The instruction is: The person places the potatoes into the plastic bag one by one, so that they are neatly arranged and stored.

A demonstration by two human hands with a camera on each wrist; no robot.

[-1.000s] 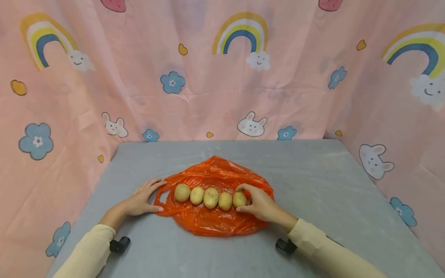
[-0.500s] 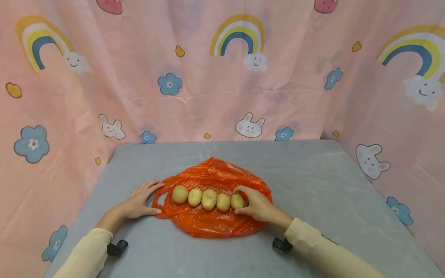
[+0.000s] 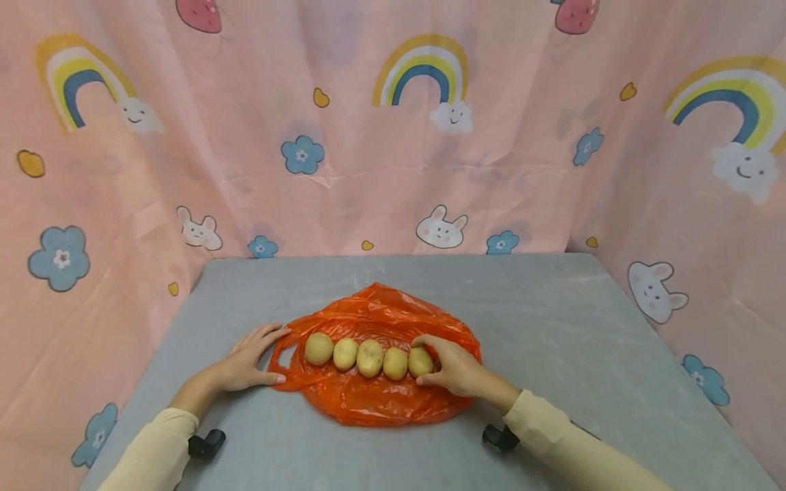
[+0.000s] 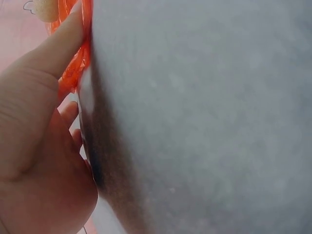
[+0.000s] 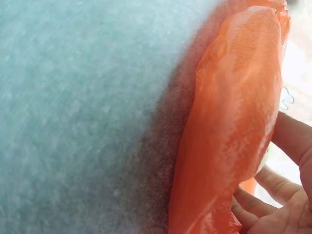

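An orange-red plastic bag (image 3: pixel 381 404) lies flat on the grey table in the head view, with several potatoes (image 3: pixel 370 359) in a row across it. My right hand (image 3: pixel 457 368) holds the rightmost potato (image 3: pixel 420 362) between thumb and fingers at the row's end. At the other end, my left hand (image 3: pixel 242 361) rests on the table, fingers spread and fingertips on the bag's handle edge. The left wrist view shows the left thumb (image 4: pixel 58 44) against the bag. From the right wrist, the puffed-up bag (image 5: pixel 234 97) hides most of the held potato.
The grey table (image 3: pixel 528 300) reaches back to a pink patterned curtain (image 3: pixel 393 191), which also hangs on both sides. Dark wrist-worn cameras (image 3: pixel 207 444) sit by each sleeve, close to the tabletop.
The head view has shifted slightly, so the scene sits a little lower. Both hands, the bag and the row of potatoes keep their places relative to each other.
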